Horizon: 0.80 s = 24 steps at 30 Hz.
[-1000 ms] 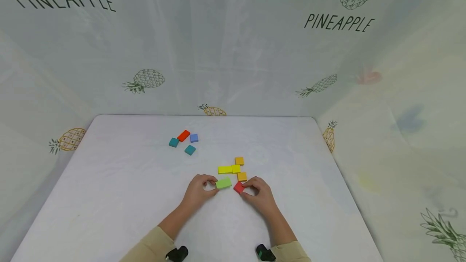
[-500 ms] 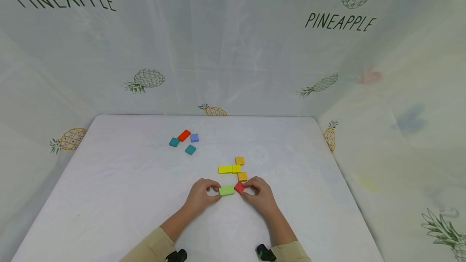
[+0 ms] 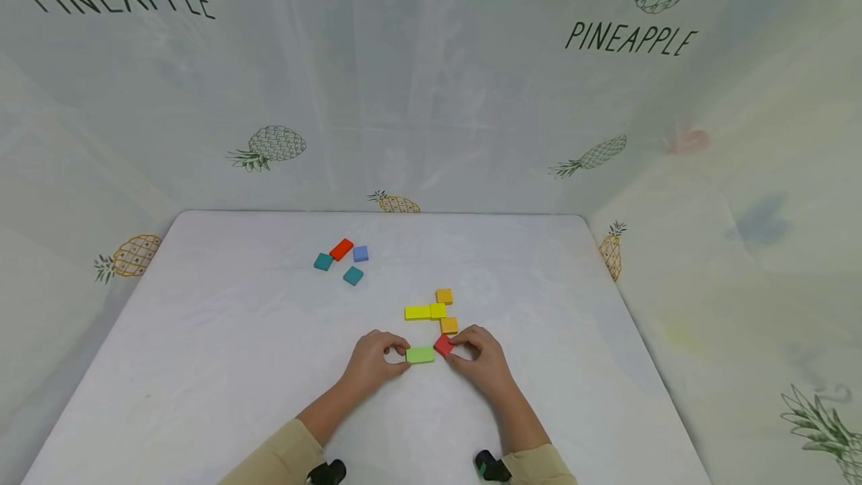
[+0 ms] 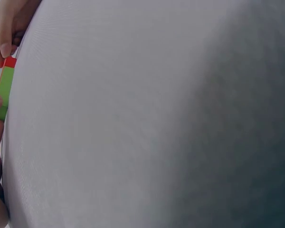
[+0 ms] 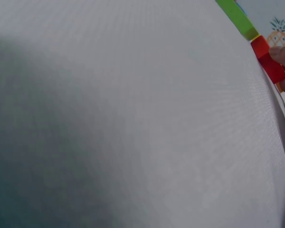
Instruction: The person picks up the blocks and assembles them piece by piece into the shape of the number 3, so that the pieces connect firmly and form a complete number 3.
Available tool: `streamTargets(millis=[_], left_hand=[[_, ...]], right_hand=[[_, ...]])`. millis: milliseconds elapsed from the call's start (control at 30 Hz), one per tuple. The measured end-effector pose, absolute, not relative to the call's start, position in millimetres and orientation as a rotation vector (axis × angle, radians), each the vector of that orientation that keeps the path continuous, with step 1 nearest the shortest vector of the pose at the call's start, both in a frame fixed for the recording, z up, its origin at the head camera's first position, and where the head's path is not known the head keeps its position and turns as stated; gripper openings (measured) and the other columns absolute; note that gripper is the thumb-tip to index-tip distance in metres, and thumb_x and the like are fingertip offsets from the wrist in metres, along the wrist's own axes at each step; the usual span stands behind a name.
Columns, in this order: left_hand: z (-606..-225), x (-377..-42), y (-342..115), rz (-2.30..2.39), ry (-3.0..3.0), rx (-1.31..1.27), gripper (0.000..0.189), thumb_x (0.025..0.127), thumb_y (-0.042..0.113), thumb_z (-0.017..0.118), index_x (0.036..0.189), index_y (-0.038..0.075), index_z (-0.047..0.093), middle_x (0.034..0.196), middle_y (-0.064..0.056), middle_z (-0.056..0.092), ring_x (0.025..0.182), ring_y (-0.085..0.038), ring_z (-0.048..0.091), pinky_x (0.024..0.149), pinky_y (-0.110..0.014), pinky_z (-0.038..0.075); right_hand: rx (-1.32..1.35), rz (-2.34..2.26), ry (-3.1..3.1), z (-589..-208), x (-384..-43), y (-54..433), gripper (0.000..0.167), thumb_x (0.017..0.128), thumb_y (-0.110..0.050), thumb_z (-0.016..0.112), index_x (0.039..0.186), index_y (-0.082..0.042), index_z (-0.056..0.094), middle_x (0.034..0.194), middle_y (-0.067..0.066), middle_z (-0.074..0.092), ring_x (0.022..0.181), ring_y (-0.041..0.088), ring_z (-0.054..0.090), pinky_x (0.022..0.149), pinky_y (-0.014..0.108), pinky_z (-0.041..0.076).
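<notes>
My left hand [image 3: 373, 360] pinches the left end of a light green rectangular block [image 3: 420, 355] between thumb and forefinger. A red square block [image 3: 444, 345], turned like a diamond, is held between the thumb and forefinger of my right hand [image 3: 481, 358]. In the head view the green block's right end lies close to the red block's lower left side. Just above the red block is an orange block [image 3: 449, 325]. A yellow rectangular block [image 3: 417, 313] and a yellow square block [image 3: 438, 311] lie side by side above that, under another orange block [image 3: 444, 296].
Toward the back left of the white table [image 3: 222, 335] lie a red-orange block [image 3: 341, 249], a blue block [image 3: 361, 254] and two teal blocks, one nearer [image 3: 353, 276] and one farther left [image 3: 323, 262]. A pineapple-print curtain [image 3: 431, 81] hangs behind the table.
My left hand has brought the green block down and slightly right, turning it nearly level below the red block's left side. The right hand has stayed on the red block, almost still.
</notes>
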State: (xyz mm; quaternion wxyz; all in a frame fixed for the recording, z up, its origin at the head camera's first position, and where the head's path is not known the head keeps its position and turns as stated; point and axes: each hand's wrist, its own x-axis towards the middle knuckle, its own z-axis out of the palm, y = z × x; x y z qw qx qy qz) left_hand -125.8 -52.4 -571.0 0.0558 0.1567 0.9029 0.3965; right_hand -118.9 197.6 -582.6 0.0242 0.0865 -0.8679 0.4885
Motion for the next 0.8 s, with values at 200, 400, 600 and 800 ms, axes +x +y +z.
streamTargets(millis=[200, 400, 600, 800], left_hand=[[-570.8, -125.9, -51.6, 1.205, 2.739, 0.474, 0.023, 0.077, 0.022, 0.083, 0.098, 0.019, 0.073, 0.081, 0.018, 0.059, 0.079, -0.009, 0.047, 0.071, -0.027, 0.044], [-571.2, -125.8, -51.5, 1.191, 2.758, 0.479, 0.023, 0.077, 0.023, 0.084, 0.098, 0.019, 0.073, 0.081, 0.019, 0.058, 0.079, -0.008, 0.047, 0.070, -0.027, 0.044], [-570.5, -125.8, -51.4, 1.181, 2.764, 0.482, 0.024, 0.077, 0.023, 0.083, 0.098, 0.019, 0.073, 0.081, 0.018, 0.058, 0.079, -0.008, 0.047, 0.070, -0.027, 0.044], [-571.4, -126.0, -51.0, 1.177, 2.770, 0.487, 0.024, 0.077, 0.023, 0.083, 0.098, 0.020, 0.073, 0.082, 0.018, 0.059, 0.078, -0.008, 0.047, 0.070, -0.026, 0.044]], right_hand=[[0.280, 1.510, -2.680, -581.0, -118.9, 197.5, 0.023, 0.078, -0.008, 0.081, 0.094, -0.022, 0.074, 0.096, -0.013, 0.063, 0.089, 0.012, 0.055, 0.080, 0.026, 0.049], [0.253, 1.535, -2.682, -583.0, -119.0, 197.1, 0.025, 0.078, -0.008, 0.082, 0.094, -0.025, 0.073, 0.095, -0.015, 0.062, 0.090, 0.012, 0.055, 0.082, 0.026, 0.049], [0.265, 1.542, -2.666, -583.9, -118.7, 197.5, 0.025, 0.078, -0.009, 0.081, 0.094, -0.026, 0.073, 0.095, -0.016, 0.062, 0.089, 0.012, 0.055, 0.082, 0.026, 0.048], [0.271, 1.529, -2.663, -582.9, -118.4, 197.4, 0.025, 0.077, -0.007, 0.082, 0.093, -0.025, 0.073, 0.095, -0.015, 0.063, 0.089, 0.012, 0.055, 0.081, 0.026, 0.049]])
